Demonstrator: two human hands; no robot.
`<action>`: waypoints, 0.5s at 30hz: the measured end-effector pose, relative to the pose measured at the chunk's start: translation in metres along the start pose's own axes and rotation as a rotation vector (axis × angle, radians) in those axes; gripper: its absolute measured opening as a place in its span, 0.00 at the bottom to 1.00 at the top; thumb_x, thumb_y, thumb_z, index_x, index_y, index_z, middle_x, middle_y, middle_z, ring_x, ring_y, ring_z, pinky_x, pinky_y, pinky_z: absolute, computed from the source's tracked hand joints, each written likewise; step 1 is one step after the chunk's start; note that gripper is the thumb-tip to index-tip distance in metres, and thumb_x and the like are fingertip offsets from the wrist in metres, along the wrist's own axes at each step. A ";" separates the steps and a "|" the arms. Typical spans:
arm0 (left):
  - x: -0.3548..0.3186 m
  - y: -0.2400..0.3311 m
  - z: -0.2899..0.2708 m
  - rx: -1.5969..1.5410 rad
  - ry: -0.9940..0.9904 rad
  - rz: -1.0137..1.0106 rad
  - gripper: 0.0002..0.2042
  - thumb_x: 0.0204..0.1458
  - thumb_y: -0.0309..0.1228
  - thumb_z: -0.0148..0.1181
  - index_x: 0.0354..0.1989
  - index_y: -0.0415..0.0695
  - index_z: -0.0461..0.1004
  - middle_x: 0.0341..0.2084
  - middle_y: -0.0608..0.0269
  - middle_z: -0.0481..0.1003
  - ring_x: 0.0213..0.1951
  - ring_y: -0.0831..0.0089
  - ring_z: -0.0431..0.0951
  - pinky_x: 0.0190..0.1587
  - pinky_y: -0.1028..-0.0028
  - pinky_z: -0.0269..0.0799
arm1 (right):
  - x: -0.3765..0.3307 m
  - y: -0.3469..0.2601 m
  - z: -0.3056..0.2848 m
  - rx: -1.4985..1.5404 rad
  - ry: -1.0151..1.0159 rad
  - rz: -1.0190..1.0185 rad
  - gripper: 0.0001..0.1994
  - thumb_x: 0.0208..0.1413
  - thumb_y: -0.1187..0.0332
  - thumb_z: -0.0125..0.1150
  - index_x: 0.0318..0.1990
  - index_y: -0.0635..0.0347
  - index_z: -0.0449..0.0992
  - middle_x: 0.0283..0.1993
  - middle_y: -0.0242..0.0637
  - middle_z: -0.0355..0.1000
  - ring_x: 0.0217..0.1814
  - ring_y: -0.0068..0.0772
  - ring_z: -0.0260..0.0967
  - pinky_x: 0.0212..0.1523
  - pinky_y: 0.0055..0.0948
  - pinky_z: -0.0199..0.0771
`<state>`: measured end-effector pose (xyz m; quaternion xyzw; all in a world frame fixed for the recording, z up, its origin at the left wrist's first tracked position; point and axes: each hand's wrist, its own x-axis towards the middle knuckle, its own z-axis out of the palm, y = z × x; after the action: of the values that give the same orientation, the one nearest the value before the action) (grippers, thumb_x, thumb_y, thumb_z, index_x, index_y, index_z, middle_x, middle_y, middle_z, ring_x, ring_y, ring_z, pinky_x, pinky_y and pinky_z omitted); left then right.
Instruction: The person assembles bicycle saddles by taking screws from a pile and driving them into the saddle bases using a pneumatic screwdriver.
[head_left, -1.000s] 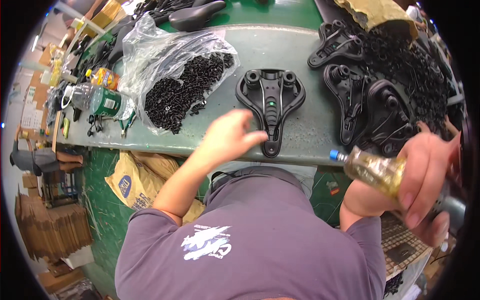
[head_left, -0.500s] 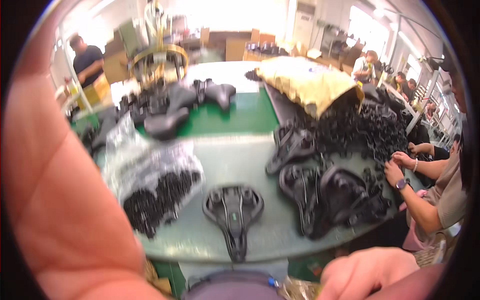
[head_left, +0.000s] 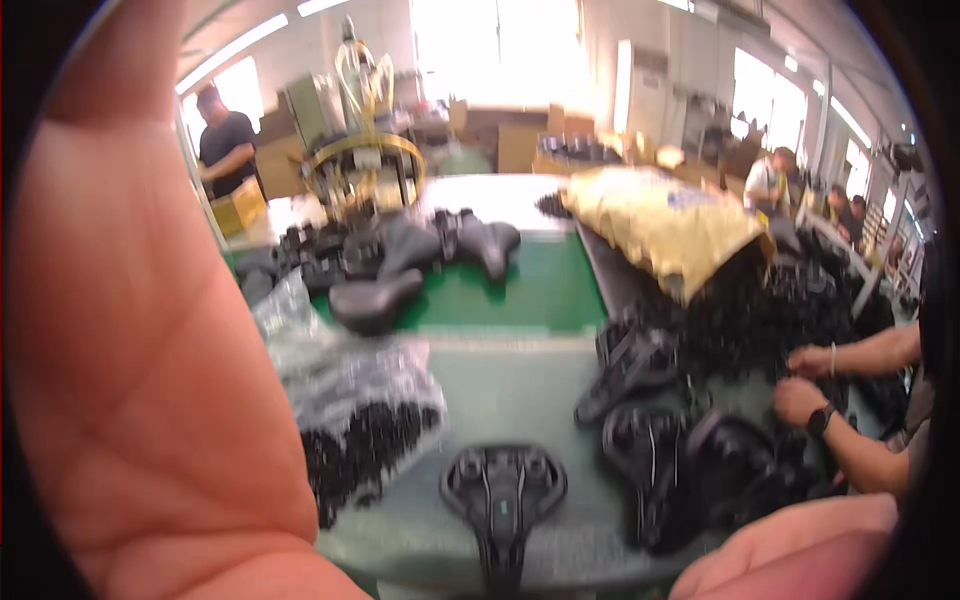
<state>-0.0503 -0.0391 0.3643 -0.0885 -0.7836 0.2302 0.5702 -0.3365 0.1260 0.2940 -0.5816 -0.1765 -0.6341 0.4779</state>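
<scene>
My left hand [head_left: 165, 370] fills the left side close to the camera, its palm and wrist showing; the fingers run out of the picture. At the lower right edge is part of my right hand [head_left: 800, 550], blurred, with its fingers out of sight. Between them, a black bicycle saddle [head_left: 503, 500] lies underside up at the table's near edge, its rails showing. Neither hand touches it. Nearest my left hand is a clear plastic bag [head_left: 350, 375] spilling small black parts [head_left: 370, 450]. More upturned saddles [head_left: 645, 470] lie beyond my right hand.
A yellow sack [head_left: 665, 225] spills a heap of black parts [head_left: 740, 310] at the right. A co-worker's hands [head_left: 805, 400] work beside it. Several finished-looking saddles [head_left: 375, 300] lie on the green surface [head_left: 560, 280] farther back. Other people stand in the background.
The view has tilted up and turned left, so the table and saddles sit lower and farther right. My right hand shows less at the bottom edge. The near saddle still lies on the table.
</scene>
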 end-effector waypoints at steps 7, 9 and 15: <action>0.004 -0.012 0.009 -0.016 0.199 0.142 0.33 0.57 0.38 0.72 0.70 0.39 0.68 0.64 0.45 0.72 0.65 0.49 0.71 0.69 0.48 0.66 | -0.004 0.010 0.048 -0.051 -0.026 0.094 0.09 0.62 0.67 0.68 0.43 0.63 0.84 0.47 0.59 0.80 0.24 0.40 0.75 0.26 0.36 0.77; -0.011 -0.017 -0.004 0.055 0.217 0.096 0.32 0.58 0.38 0.71 0.69 0.39 0.69 0.64 0.45 0.73 0.64 0.49 0.72 0.68 0.48 0.66 | -0.012 0.011 0.026 -0.126 0.071 0.114 0.08 0.61 0.69 0.68 0.42 0.64 0.83 0.48 0.59 0.80 0.23 0.38 0.75 0.25 0.35 0.76; -0.105 -0.037 -0.066 0.075 0.117 -0.211 0.29 0.61 0.38 0.69 0.68 0.40 0.71 0.62 0.45 0.75 0.62 0.48 0.74 0.66 0.48 0.69 | -0.063 0.020 0.014 -0.258 0.420 0.138 0.11 0.57 0.74 0.71 0.45 0.67 0.81 0.54 0.64 0.77 0.19 0.33 0.74 0.19 0.30 0.73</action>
<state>0.0508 -0.0965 0.3078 0.0028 -0.7449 0.1927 0.6387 -0.3211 0.1527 0.2339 -0.5039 0.0492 -0.7243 0.4681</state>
